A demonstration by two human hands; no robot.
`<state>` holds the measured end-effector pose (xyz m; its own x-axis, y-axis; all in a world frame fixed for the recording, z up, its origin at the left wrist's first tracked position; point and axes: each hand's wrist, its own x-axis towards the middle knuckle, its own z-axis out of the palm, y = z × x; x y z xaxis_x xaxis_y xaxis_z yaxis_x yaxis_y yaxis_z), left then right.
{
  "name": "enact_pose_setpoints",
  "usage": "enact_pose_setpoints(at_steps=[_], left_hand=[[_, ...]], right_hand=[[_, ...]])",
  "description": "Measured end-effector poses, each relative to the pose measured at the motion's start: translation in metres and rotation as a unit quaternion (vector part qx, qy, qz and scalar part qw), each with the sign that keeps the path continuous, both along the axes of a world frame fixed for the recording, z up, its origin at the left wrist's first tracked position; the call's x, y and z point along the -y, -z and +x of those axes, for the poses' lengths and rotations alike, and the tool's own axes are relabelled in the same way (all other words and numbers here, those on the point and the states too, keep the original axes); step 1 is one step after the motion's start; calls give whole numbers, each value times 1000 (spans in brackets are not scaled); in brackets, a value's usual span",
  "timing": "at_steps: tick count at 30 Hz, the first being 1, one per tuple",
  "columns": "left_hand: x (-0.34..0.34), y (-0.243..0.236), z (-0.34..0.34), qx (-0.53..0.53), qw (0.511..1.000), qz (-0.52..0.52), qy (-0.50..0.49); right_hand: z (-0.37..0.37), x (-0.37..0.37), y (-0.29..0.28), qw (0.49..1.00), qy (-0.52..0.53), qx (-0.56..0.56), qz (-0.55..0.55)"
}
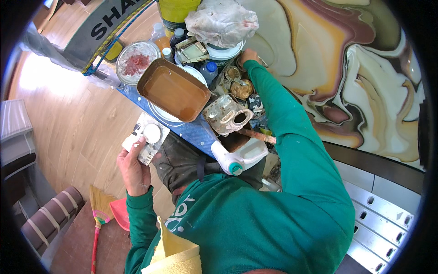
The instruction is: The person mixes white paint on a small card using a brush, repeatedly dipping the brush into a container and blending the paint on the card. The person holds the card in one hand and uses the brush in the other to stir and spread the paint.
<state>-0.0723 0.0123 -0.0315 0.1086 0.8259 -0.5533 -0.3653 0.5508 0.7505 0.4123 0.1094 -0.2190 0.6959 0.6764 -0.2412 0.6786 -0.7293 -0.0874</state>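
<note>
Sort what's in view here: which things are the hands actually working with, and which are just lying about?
In hand:
- left hand holds a small flat paint-smeared container with a white round lid
- right hand reaches among small open tins

Lying about:
- rectangular tray of brown liquid
- white jug with teal cap
- broom
- crumpled plastic sheet

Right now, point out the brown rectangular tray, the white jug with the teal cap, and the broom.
brown rectangular tray [173, 89], head view, on its inner bottom.
white jug [239, 155], head view, on its side wall.
broom [99, 205], head view, on its straw bristles.
</note>
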Motion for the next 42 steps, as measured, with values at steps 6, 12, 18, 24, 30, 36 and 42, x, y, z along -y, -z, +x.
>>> enact_pose_setpoints(at_steps=[6, 12, 18, 24, 30, 36, 42], left_hand=[[6, -13, -4, 1, 1000, 21, 7], [25, -28, 9, 4, 995, 44, 86], [64, -48, 41, 57, 975, 109, 185], [98, -79, 78, 34, 958, 148, 242], [142, -83, 106, 24, 952, 166, 256], [174, -87, 134, -24, 950, 184, 250], [187, -91, 156, -47, 945, 197, 258]], right_hand=[[27, 0, -45, 991, 27, -126, 25], [37, 104, -191, 797, 110, -535, 260], [-23, 257, -272, 729, 65, -510, 452], [-82, 341, -307, 589, -106, -650, 468], [-132, 374, -313, 633, -114, -565, 518], [-119, 401, -320, 699, -182, -506, 471], [-111, 406, -314, 709, -237, -480, 458]])
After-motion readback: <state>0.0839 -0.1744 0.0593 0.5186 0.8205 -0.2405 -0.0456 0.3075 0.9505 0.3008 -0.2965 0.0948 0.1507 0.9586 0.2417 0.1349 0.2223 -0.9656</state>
